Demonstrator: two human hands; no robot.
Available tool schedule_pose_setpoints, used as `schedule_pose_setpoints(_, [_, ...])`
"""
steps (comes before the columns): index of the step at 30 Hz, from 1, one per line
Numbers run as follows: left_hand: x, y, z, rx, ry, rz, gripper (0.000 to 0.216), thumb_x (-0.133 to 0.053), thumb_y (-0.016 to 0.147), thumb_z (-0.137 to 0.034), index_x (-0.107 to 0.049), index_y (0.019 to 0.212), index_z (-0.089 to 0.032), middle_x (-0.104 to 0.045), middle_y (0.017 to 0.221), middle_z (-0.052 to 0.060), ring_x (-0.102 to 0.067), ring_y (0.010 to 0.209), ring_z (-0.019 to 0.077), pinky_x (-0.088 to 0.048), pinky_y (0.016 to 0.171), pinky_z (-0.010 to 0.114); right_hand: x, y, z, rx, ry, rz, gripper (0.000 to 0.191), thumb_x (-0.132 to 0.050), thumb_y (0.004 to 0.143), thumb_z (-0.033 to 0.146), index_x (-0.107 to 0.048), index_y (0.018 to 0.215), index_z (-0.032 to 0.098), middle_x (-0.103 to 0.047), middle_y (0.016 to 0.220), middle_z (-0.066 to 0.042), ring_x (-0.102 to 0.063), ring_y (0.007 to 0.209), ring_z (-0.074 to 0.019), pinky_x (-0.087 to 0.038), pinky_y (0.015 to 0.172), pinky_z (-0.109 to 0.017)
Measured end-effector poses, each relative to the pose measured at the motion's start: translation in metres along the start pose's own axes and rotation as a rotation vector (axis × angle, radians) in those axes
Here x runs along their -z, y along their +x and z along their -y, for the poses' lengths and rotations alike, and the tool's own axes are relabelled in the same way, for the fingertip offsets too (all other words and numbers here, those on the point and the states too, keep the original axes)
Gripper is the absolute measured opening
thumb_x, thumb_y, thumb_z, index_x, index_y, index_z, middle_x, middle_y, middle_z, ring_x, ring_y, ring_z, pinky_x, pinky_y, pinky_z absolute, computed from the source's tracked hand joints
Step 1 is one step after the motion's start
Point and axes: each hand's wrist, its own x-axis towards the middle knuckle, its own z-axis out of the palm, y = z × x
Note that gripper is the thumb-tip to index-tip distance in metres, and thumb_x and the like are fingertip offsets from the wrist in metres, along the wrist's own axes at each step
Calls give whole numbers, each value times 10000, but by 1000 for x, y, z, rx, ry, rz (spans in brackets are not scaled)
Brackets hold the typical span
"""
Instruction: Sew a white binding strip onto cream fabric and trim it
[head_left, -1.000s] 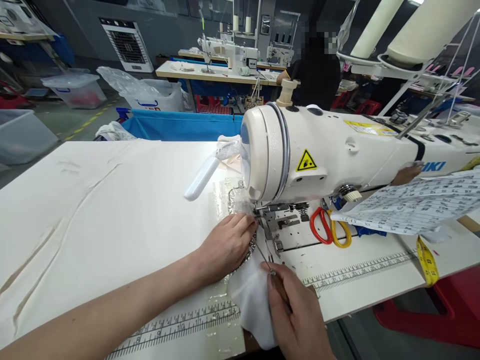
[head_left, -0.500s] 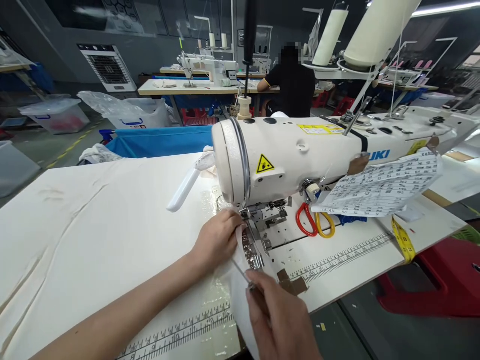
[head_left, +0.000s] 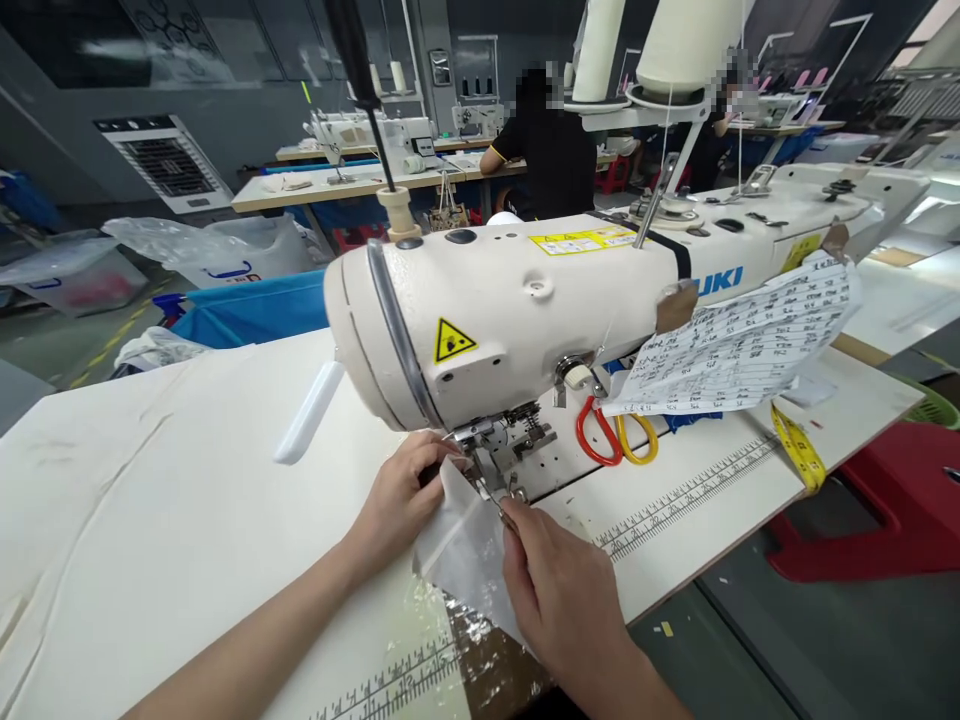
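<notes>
White fabric [head_left: 469,545] lies at the needle area of a white sewing machine [head_left: 487,330], its loose part hanging towards the table's front edge. My left hand [head_left: 405,490] is closed, pinching the fabric's upper edge just under the machine head. From the left, its fingertips almost touch the presser foot [head_left: 480,455]. My right hand [head_left: 566,580] is closed around a thin pointed metal tool [head_left: 489,497], whose tip reaches the fabric beside the foot. The palm of that hand hides most of the tool, so its exact kind is unclear.
Red-and-yellow-handled scissors [head_left: 600,435] lie right of the needle area, below a hanging written sheet [head_left: 735,345]. A yellow tape measure [head_left: 799,450] hangs at the table edge. A red stool [head_left: 877,510] stands at right. A person in black [head_left: 551,150] sits ahead.
The view has shifted, and the machine appears farther left. The fabric now shows spread out between my hands. My right hand has brought the metal tool up closer to the presser foot.
</notes>
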Motion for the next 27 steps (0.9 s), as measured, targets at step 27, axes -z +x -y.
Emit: schedule_pose_setpoints(27, [-2, 4, 7, 41, 27, 25, 200, -543, 921, -330, -710, 873, -230, -702, 928, 21, -644, 853, 187, -498, 748, 294, -3, 0, -2, 14, 16, -26, 310, -360, 996, 154, -593, 1192, 95, -749, 892, -107, -730, 715, -228, -548, 549, -310])
